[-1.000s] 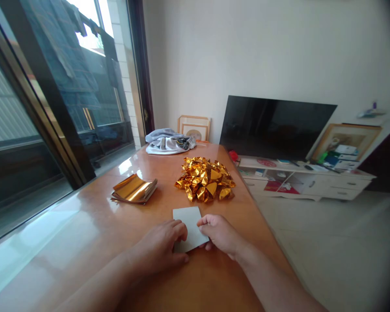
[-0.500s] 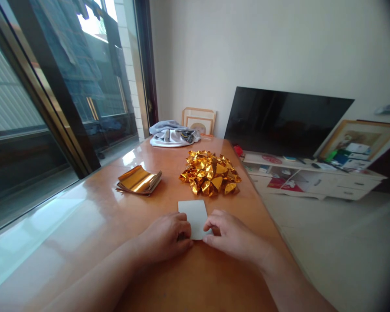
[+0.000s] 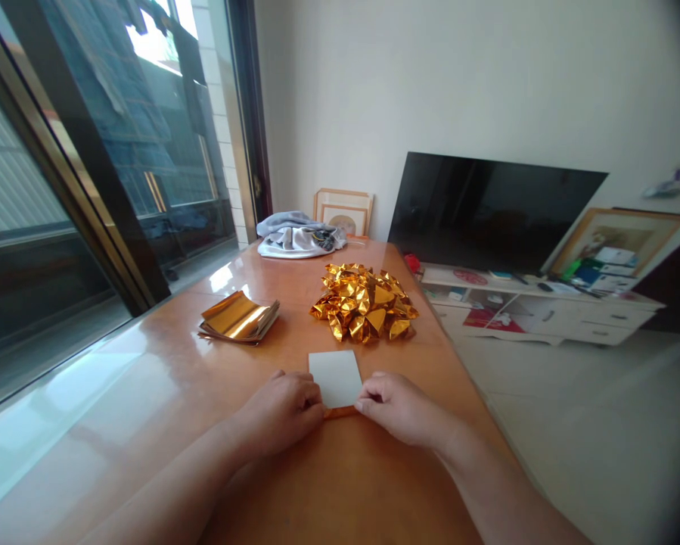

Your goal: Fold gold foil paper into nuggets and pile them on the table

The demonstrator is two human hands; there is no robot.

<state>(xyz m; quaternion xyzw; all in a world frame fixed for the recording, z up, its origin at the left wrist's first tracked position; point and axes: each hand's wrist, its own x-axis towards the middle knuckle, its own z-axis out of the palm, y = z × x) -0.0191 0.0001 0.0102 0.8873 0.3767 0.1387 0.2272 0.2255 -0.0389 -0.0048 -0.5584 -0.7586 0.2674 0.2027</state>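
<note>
A sheet of foil paper lies pale side up on the table in front of me. A narrow gold strip is folded over along its near edge. At the sheet's near left corner, my left hand is closed, with its thumb and fingers pinching the fold. My right hand pinches the near right corner in the same way. Beyond the sheet sits a heap of folded gold foil pieces. To the left is a stack of gold foil sheets, slightly curled.
The wooden table has its right edge close to my right forearm. Bundled grey cloth lies at the far end, before two picture frames. A glass sliding door is on the left; a television stands on a white cabinet.
The sheet's near edge has been turned up into a gold strip. Both hands have closed on its near corners, my right fingers and thumb coming together.
</note>
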